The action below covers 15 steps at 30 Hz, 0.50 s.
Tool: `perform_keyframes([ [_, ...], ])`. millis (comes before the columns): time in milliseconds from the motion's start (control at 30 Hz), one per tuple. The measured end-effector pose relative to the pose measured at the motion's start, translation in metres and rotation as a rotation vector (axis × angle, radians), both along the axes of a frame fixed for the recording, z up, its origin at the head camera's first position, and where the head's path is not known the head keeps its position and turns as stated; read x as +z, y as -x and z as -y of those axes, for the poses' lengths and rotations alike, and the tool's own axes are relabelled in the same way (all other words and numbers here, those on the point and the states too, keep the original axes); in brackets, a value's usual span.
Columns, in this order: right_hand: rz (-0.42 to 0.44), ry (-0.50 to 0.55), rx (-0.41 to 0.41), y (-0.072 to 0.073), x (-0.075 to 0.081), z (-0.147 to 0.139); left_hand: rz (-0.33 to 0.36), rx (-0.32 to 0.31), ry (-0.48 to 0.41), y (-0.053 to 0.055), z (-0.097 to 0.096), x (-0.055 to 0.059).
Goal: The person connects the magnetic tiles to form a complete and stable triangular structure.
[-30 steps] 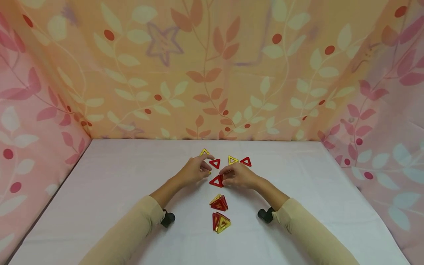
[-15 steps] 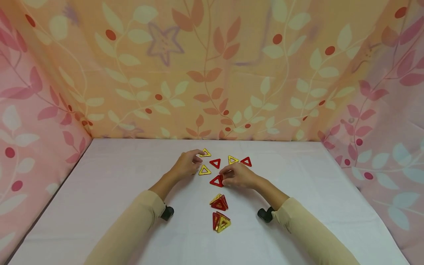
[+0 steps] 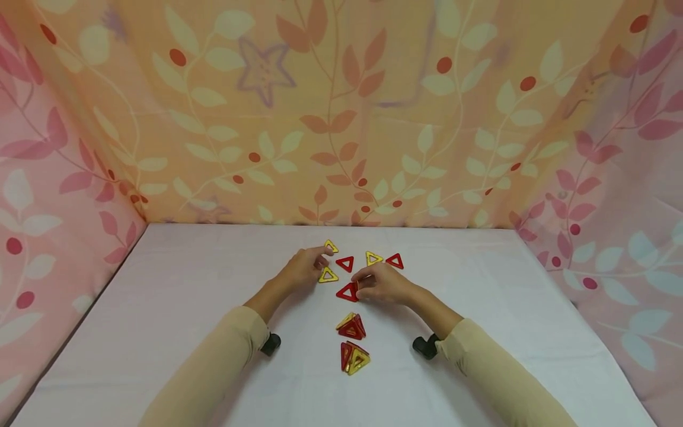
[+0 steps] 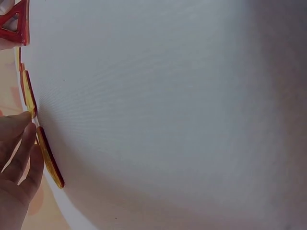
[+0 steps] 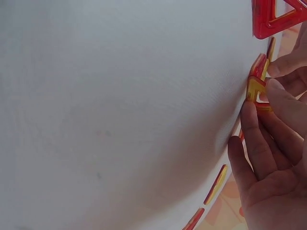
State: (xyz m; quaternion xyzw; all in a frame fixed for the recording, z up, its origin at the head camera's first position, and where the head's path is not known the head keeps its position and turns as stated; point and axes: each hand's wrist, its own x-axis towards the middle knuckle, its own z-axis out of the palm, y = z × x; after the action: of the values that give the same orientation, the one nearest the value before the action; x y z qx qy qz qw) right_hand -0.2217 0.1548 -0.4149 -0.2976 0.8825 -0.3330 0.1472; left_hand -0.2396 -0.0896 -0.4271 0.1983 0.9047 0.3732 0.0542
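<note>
My right hand (image 3: 385, 283) pinches a triangular magnetic tile (image 5: 253, 91) between thumb and fingers. It shows yellow in the right wrist view and stands at the right corner of a flat red triangular tile (image 3: 345, 292). My left hand (image 3: 301, 270) reaches forward with its fingertips at the far yellow triangular tile (image 3: 331, 245), covering part of it. Just right of that hand lies another yellow triangular tile (image 3: 328, 275), flat on the cloth. Beyond the right hand, between both hands, is a red triangular tile (image 3: 345, 264). The left fingertips' underside is hidden in the head view.
A yellow tile (image 3: 373, 258) and a red tile (image 3: 395, 261) lie behind the right hand. Two small red-and-yellow pyramids, one nearer (image 3: 354, 358) and one farther (image 3: 351, 326), stand in front on the white cloth (image 3: 187, 284). A patterned curtain (image 3: 331, 148) closes the back.
My left hand drew back leftward from over the tiles, uncovering the nearer yellow one, then its fingertips moved onto the far yellow tile. The right hand keeps its grip in nearly the same spot.
</note>
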Motion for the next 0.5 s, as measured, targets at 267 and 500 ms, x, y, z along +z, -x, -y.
perform_keyframes([
  [267,0.002,-0.013,-0.015,0.0004,-0.0014,0.0001,-0.016,-0.013,0.024,-0.0024,-0.0019,0.0000],
  [500,0.006,-0.018,-0.030,0.0014,-0.0029,-0.0002,-0.014,-0.015,0.039,-0.0047,-0.0039,0.0003],
])
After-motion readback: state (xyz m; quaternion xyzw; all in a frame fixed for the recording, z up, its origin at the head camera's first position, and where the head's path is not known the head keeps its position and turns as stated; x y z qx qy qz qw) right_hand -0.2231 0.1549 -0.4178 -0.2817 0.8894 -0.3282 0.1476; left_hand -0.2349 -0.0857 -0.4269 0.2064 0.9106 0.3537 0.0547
